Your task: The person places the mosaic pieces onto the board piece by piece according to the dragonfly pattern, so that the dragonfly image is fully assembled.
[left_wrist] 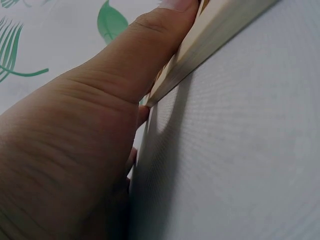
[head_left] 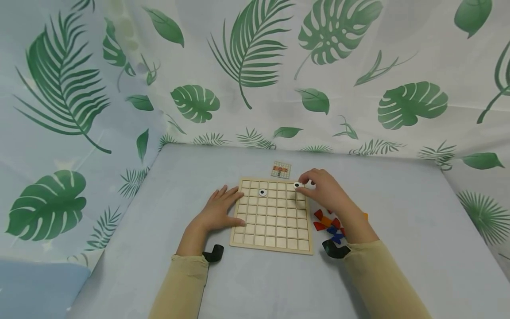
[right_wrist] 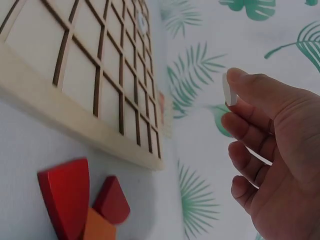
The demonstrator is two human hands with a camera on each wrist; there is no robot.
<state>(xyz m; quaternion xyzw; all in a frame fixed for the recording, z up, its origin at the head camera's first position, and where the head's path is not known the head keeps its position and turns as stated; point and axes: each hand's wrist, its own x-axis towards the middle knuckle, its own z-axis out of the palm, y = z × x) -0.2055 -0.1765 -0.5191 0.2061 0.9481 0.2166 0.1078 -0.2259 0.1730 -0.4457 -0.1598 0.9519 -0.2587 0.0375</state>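
A wooden grid board [head_left: 271,217] lies flat on the table. My left hand [head_left: 218,210] rests along its left edge with fingers spread, and in the left wrist view the thumb [left_wrist: 145,45] lies over the board's rim. My right hand [head_left: 324,189] pinches a round white eye piece with a black dot [head_left: 297,185] between thumb and index finger, over the board's top right corner. In the right wrist view the eye piece [right_wrist: 228,90] is seen edge-on, held above the board. A second eye piece [head_left: 262,192] sits in a cell near the top left.
Behind the board lies a small picture card [head_left: 281,169] with a gridded design. Right of the board, partly under my right forearm, are several loose red [head_left: 318,226], orange [head_left: 326,221] and blue pieces [head_left: 336,238]. A leaf-patterned cloth [head_left: 255,102] hangs at the table's back.
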